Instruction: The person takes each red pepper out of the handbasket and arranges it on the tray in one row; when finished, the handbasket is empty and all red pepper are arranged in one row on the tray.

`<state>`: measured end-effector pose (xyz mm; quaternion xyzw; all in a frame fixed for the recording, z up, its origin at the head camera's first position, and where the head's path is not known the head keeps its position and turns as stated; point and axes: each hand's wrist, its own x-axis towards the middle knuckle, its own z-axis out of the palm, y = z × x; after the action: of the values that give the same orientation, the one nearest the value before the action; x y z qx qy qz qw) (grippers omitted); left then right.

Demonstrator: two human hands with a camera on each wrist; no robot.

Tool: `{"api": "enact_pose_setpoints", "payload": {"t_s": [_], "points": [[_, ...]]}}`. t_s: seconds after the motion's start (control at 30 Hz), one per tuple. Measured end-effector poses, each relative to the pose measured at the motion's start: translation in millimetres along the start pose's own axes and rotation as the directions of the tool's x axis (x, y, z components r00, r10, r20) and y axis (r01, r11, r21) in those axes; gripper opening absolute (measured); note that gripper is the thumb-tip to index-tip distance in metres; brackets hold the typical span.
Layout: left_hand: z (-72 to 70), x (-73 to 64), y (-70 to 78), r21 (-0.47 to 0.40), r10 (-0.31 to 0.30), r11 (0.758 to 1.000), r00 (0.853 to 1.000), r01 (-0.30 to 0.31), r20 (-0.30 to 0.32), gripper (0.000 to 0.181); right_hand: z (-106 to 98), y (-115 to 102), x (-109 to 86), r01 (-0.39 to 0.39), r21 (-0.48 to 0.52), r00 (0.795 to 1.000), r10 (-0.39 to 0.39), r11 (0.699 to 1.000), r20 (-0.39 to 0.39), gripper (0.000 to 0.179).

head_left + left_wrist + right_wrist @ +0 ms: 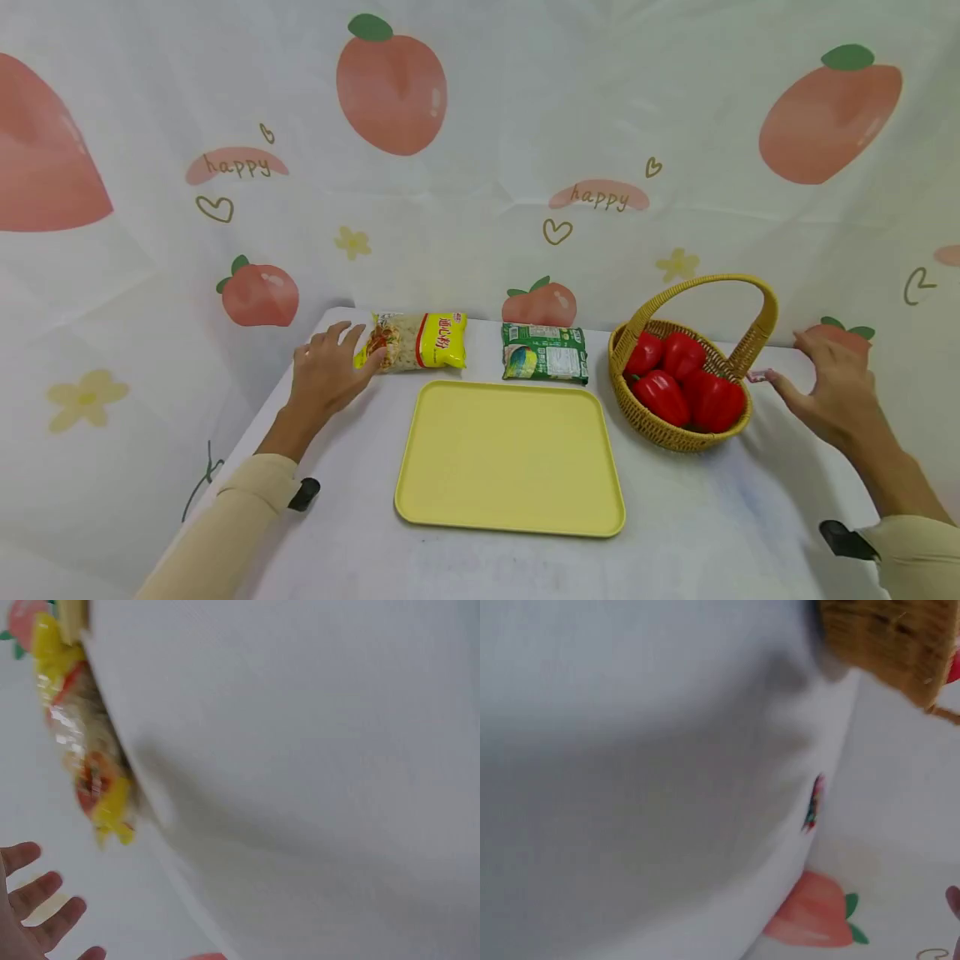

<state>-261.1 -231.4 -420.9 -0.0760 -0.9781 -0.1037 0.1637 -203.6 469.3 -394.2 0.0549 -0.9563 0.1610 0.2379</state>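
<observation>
My left hand point(324, 375), fingers spread, is at the left end of a yellow bag of pasta point(420, 342), overlapping it in the head view. The left wrist view has the fingers point(56, 926) apart from the bag point(90, 742), with nothing between them. Over the right side of the table, my right hand point(840, 396) is open, thumb and fingers apart. Close by its thumb tip lies a small pink-and-white item point(757, 376), partly hidden. To the hand's left stands a wicker basket point(627, 392) with several red bell peppers point(663, 398).
A yellow tray point(510, 458) lies in the middle of the white table point(495, 571). Behind it is a green packet point(545, 354), lying flat. The basket's tall handle point(701, 279) arches upward. A fruit-printed cloth point(465, 225) hangs along the back.
</observation>
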Motion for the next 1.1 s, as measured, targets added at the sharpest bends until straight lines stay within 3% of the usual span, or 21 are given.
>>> {"api": "enact_pose_setpoints", "payload": {"t_s": [0.07, 0.1, 0.2, 0.3, 0.4, 0.57, 0.8, 0.97, 1.03, 1.1], "points": [[-2.8, -4.8, 7.5, -0.058, -0.008, 0.998, 0.999, 0.005, -0.05, 0.06, 0, -8, -5.0, 0.033, 0.04, 0.994, -0.028, 0.999, -0.105, 0.066], [-4.1, -7.6, 11.2, -0.099, -0.02, 0.995, 0.999, 0.016, -0.047, 0.056, 0, -13, -7.1, 0.052, 0.058, 0.987, -0.042, 0.997, -0.153, 0.06], [-8.3, -16.9, 21.3, -0.24, -0.059, 0.969, 0.998, 0.064, 0.026, 0.046, 2, -30, -9.5, 0.099, 0.087, 0.97, -0.077, 0.991, -0.229, 0.05], [-7.0, -26.9, 31.4, -0.358, -0.078, 0.925, 0.987, 0.125, 0.143, 0.044, 3, -46, -9.5, 0.07, 0.097, 0.984, -0.053, 0.993, -0.169, 0.049], [-1.8, -35.9, 41.4, -0.442, -0.073, 0.879, 0.968, 0.177, 0.241, 0.045, 6, -60, -8.6, -0.004, 0.095, 1.0, 0.006, 0.995, -0.028, 0.055], [4.7, -43.2, 53.3, -0.522, -0.066, 0.813, 0.931, 0.258, 0.359, 0.048, 16, -73, -9.2, -0.114, 0.038, 0.985, 0.108, 0.993, 0.131, 0.07], [11.0, -39.8, 57.2, -0.574, -0.06, 0.75, 0.897, 0.33, 0.437, 0.049, 29, -78, -9.0, -0.178, 0.0, 0.961, 0.174, 0.984, 0.214, 0.082], [17.6, -38.9, 60.8, -0.619, -0.051, 0.695, 0.884, 0.366, 0.465, 0.05, 36, -79, -9.8, -0.187, -0.011, 0.96, 0.185, 0.982, 0.208, 0.079], [19.0, -38.4, 62.8, -0.627, -0.046, 0.685, 0.881, 0.371, 0.471, 0.052, 39, -79, -11.0, -0.186, -0.008, 0.964, 0.184, 0.983, 0.194, 0.076], [20.1, -37.2, 64.6, -0.619, -0.048, 0.69, 0.876, 0.376, 0.479, 0.053, 41, -79, -12.5, -0.185, -0.006, 0.966, 0.183, 0.983, 0.184, 0.074]]}}
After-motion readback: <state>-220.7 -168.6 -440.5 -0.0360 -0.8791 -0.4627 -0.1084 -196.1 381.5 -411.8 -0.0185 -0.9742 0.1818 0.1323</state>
